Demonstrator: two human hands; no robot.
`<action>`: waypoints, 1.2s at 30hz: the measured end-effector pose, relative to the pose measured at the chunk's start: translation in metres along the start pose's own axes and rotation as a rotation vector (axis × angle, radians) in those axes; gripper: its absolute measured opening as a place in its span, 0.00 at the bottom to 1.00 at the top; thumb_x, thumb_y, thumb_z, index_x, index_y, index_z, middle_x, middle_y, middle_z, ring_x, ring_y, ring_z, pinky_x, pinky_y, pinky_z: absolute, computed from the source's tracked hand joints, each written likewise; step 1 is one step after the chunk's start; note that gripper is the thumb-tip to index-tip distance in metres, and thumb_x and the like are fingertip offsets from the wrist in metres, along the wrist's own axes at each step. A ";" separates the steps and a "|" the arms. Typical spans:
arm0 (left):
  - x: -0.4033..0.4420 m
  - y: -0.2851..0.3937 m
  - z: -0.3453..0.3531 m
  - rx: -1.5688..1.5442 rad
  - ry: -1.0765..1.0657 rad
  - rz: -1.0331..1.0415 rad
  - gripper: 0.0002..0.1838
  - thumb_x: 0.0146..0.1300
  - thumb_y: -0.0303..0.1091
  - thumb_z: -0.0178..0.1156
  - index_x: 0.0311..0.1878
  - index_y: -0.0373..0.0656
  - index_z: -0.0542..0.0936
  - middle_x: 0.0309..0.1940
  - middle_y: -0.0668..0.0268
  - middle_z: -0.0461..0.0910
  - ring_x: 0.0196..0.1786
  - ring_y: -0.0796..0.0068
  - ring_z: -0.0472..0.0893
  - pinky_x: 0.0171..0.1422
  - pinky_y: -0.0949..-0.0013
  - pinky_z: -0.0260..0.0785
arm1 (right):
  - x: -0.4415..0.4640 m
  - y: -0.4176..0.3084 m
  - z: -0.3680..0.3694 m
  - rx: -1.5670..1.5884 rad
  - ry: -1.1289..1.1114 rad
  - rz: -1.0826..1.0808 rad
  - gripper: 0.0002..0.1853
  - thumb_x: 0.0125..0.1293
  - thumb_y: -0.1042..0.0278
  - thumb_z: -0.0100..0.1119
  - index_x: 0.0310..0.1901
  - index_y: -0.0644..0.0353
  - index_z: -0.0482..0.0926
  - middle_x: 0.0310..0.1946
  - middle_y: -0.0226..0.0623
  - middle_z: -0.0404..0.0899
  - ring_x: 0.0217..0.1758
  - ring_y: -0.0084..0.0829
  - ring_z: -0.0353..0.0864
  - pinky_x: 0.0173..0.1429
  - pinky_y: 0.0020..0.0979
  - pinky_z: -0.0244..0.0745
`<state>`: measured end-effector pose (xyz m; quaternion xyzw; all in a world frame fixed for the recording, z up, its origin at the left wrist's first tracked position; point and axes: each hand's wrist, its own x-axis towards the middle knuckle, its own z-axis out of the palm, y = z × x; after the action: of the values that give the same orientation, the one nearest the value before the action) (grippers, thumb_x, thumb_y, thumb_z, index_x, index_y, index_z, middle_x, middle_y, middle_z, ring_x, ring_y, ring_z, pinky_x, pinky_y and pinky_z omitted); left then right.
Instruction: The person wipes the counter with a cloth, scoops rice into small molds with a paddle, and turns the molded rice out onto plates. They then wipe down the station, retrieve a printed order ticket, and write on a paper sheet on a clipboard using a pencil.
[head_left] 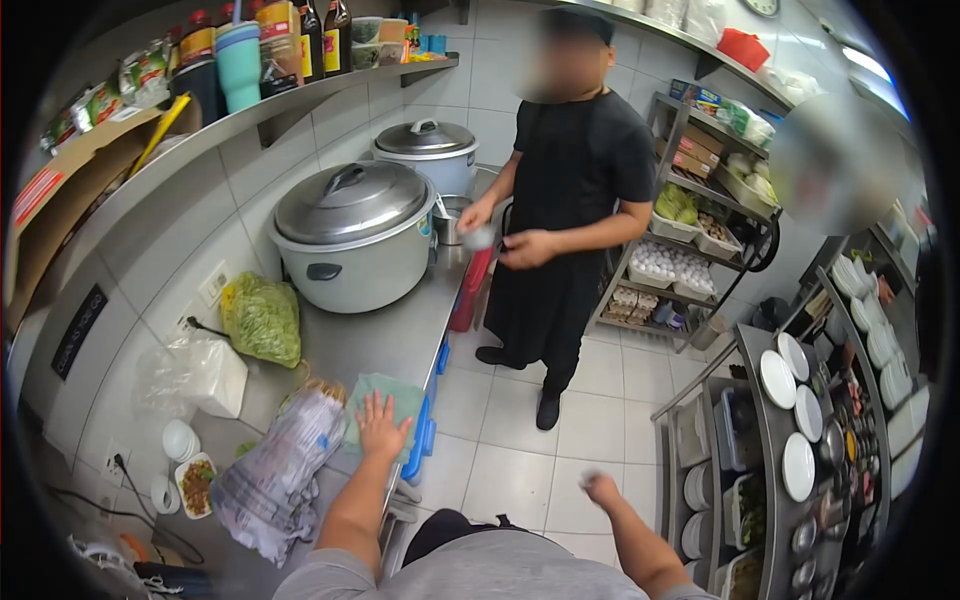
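Green cloth [399,386], left hand [381,433] splayed on top

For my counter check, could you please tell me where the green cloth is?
In the head view, the green cloth lies under the person's left hand at the edge of the counter, right of the wrapped bundle.

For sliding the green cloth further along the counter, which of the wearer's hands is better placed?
Probably the left: the left hand lies spread on the green cloth, on the counter. The right hand hangs over the floor, away from the counter.
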<state>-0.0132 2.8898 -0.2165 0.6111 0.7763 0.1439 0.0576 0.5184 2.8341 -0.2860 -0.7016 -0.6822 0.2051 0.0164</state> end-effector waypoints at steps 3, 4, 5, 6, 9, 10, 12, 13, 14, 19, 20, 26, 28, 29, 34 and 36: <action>0.041 0.007 0.008 0.024 0.032 -0.081 0.41 0.64 0.61 0.52 0.75 0.47 0.60 0.78 0.56 0.46 0.80 0.55 0.41 0.80 0.43 0.28 | 0.120 -0.165 -0.134 0.542 0.192 -0.299 0.20 0.61 0.61 0.64 0.52 0.61 0.77 0.38 0.42 0.82 0.42 0.42 0.82 0.48 0.38 0.77; 0.060 0.007 0.010 0.034 0.056 -0.118 0.41 0.64 0.60 0.53 0.75 0.47 0.60 0.78 0.56 0.46 0.80 0.55 0.41 0.80 0.43 0.28 | 0.139 -0.212 -0.176 0.540 0.250 -0.407 0.18 0.61 0.66 0.65 0.51 0.61 0.77 0.35 0.39 0.81 0.39 0.34 0.81 0.45 0.33 0.76; 0.081 0.006 0.010 0.025 0.050 -0.140 0.41 0.65 0.60 0.52 0.75 0.47 0.58 0.79 0.58 0.45 0.81 0.56 0.39 0.80 0.43 0.26 | 0.168 -0.246 -0.200 0.634 0.235 -0.438 0.17 0.61 0.68 0.65 0.50 0.61 0.78 0.35 0.38 0.81 0.38 0.31 0.81 0.45 0.31 0.76; 0.100 0.005 0.011 0.036 0.036 -0.152 0.41 0.65 0.60 0.52 0.75 0.47 0.58 0.79 0.58 0.45 0.81 0.56 0.39 0.80 0.43 0.26 | 0.191 -0.266 -0.206 0.737 0.216 -0.466 0.16 0.61 0.69 0.65 0.50 0.62 0.78 0.34 0.36 0.81 0.37 0.28 0.80 0.44 0.30 0.76; 0.153 0.014 0.005 0.019 0.045 -0.251 0.41 0.64 0.58 0.53 0.75 0.45 0.59 0.79 0.56 0.45 0.81 0.56 0.39 0.80 0.44 0.26 | 0.265 -0.285 -0.184 0.864 -0.018 -0.411 0.14 0.62 0.70 0.65 0.49 0.63 0.79 0.33 0.34 0.81 0.36 0.25 0.79 0.43 0.28 0.75; 0.164 0.024 -0.007 0.073 -0.054 -0.341 0.40 0.64 0.57 0.54 0.74 0.44 0.61 0.78 0.53 0.47 0.80 0.56 0.41 0.80 0.44 0.28 | 0.276 -0.293 -0.185 0.834 -0.116 -0.329 0.14 0.62 0.69 0.65 0.48 0.64 0.80 0.33 0.32 0.81 0.35 0.24 0.79 0.43 0.27 0.75; 0.190 0.045 -0.022 0.126 -0.149 -0.436 0.38 0.64 0.55 0.56 0.72 0.43 0.63 0.77 0.51 0.49 0.80 0.56 0.44 0.80 0.44 0.31 | 0.298 -0.311 -0.193 0.776 -0.244 -0.282 0.14 0.62 0.69 0.65 0.48 0.63 0.80 0.33 0.33 0.81 0.36 0.23 0.79 0.42 0.26 0.75; 0.204 0.053 -0.029 0.022 -0.106 -0.315 0.37 0.63 0.53 0.58 0.70 0.43 0.65 0.74 0.49 0.54 0.77 0.52 0.49 0.78 0.43 0.37 | 0.314 -0.323 -0.202 0.781 -0.280 -0.327 0.14 0.62 0.69 0.65 0.48 0.63 0.80 0.33 0.33 0.81 0.36 0.22 0.79 0.43 0.27 0.75; 0.218 0.061 -0.032 -0.075 -0.064 -0.196 0.35 0.62 0.51 0.60 0.68 0.42 0.68 0.71 0.47 0.59 0.75 0.49 0.54 0.76 0.42 0.44 | 0.332 -0.339 -0.211 0.785 -0.292 -0.337 0.14 0.62 0.69 0.65 0.48 0.63 0.80 0.33 0.33 0.81 0.36 0.22 0.79 0.43 0.27 0.75; 0.343 0.106 0.017 -0.986 -0.592 -0.404 0.33 0.66 0.57 0.56 0.65 0.40 0.69 0.50 0.48 0.79 0.43 0.50 0.83 0.44 0.50 0.76 | 0.389 -0.477 -0.293 0.802 -0.056 -0.859 0.17 0.63 0.71 0.62 0.54 0.64 0.78 0.42 0.34 0.82 0.45 0.24 0.80 0.51 0.29 0.77; 0.366 0.105 0.040 -1.154 -0.710 -0.540 0.38 0.66 0.64 0.51 0.65 0.39 0.69 0.45 0.49 0.81 0.34 0.53 0.84 0.36 0.54 0.78 | 0.409 -0.502 -0.284 0.726 0.167 -1.044 0.18 0.61 0.69 0.63 0.53 0.63 0.79 0.45 0.40 0.82 0.50 0.34 0.81 0.55 0.36 0.76; 0.484 0.097 0.087 -1.239 -1.073 -0.499 0.35 0.62 0.56 0.57 0.62 0.35 0.68 0.47 0.48 0.81 0.41 0.52 0.85 0.42 0.57 0.81 | 0.438 -0.607 -0.293 0.560 0.233 -1.473 0.19 0.46 0.69 0.58 0.43 0.64 0.80 0.42 0.50 0.78 0.54 0.50 0.74 0.59 0.48 0.69; 0.488 0.098 0.094 -1.276 -0.960 -0.548 0.34 0.62 0.54 0.58 0.61 0.35 0.69 0.47 0.48 0.81 0.42 0.53 0.85 0.42 0.56 0.82 | 0.426 -0.585 -0.303 0.616 0.204 -1.500 0.17 0.47 0.69 0.59 0.41 0.62 0.81 0.42 0.49 0.78 0.53 0.50 0.75 0.57 0.47 0.71; 0.485 0.097 0.099 -1.298 -0.893 -0.556 0.33 0.62 0.53 0.58 0.60 0.35 0.70 0.47 0.49 0.81 0.42 0.53 0.85 0.43 0.56 0.82 | 0.432 -0.573 -0.302 0.642 0.236 -1.451 0.17 0.47 0.69 0.59 0.41 0.62 0.81 0.42 0.49 0.78 0.53 0.50 0.75 0.57 0.47 0.71; 0.457 0.105 0.085 -1.436 -0.655 -0.487 0.30 0.61 0.48 0.60 0.58 0.35 0.72 0.47 0.50 0.81 0.43 0.54 0.85 0.45 0.56 0.82 | 0.476 -0.541 -0.312 0.642 0.322 -1.296 0.15 0.47 0.73 0.56 0.39 0.60 0.83 0.39 0.48 0.80 0.45 0.50 0.79 0.50 0.45 0.75; 0.433 0.120 0.058 -1.517 -0.635 -0.455 0.23 0.59 0.37 0.60 0.55 0.36 0.73 0.47 0.52 0.81 0.46 0.54 0.85 0.47 0.56 0.82 | 0.467 -0.527 -0.332 0.622 0.285 -1.126 0.16 0.46 0.74 0.55 0.40 0.62 0.83 0.37 0.49 0.81 0.43 0.51 0.80 0.49 0.45 0.76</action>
<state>0.0077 3.3423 -0.1993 0.2478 0.5208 0.4317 0.6936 0.1130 3.4059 0.0534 -0.2205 -0.8451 0.2578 0.4132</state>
